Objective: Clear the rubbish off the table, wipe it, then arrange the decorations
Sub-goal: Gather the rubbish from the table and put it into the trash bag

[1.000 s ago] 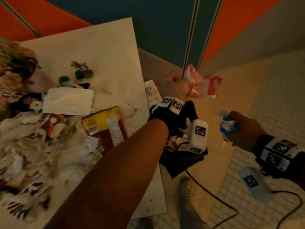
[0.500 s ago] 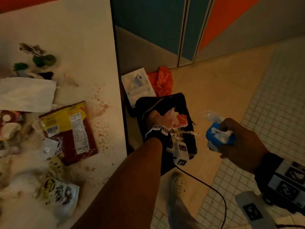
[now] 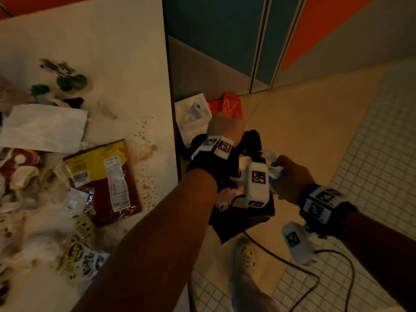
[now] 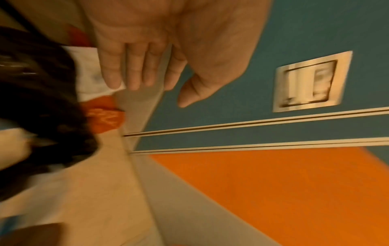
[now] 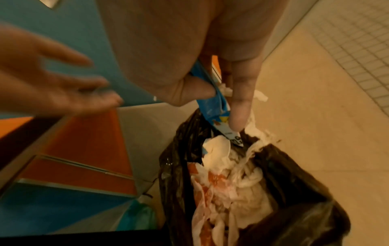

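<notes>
A black rubbish bag (image 3: 236, 212) (image 5: 294, 191) stands open on the floor beside the table, full of white tissue and red-and-white wrappers (image 5: 223, 186). My right hand (image 3: 290, 176) (image 5: 210, 93) pinches a blue wrapper (image 5: 214, 106) with scraps of tissue just above the bag's mouth. My left hand (image 3: 225, 127) (image 4: 147, 79) hovers over the bag's far side with straight fingers and holds nothing. The white table (image 3: 117, 52) on the left carries a red-and-yellow packet (image 3: 103, 179), a white napkin (image 3: 45, 127), crumpled tissues and small green decorations (image 3: 67, 82).
A white box (image 3: 193, 118) and an orange bag (image 3: 227, 104) lie on the floor behind the rubbish bag. Brown spatter (image 3: 146, 158) marks the table near its right edge. A black cable (image 3: 281, 260) trails across the tiled floor near my foot (image 3: 245, 257).
My left hand let go of the red-and-white wrapper into the bag and lifted away with its fingers spread. My right hand carried the blue wrapper left to the bag's mouth.
</notes>
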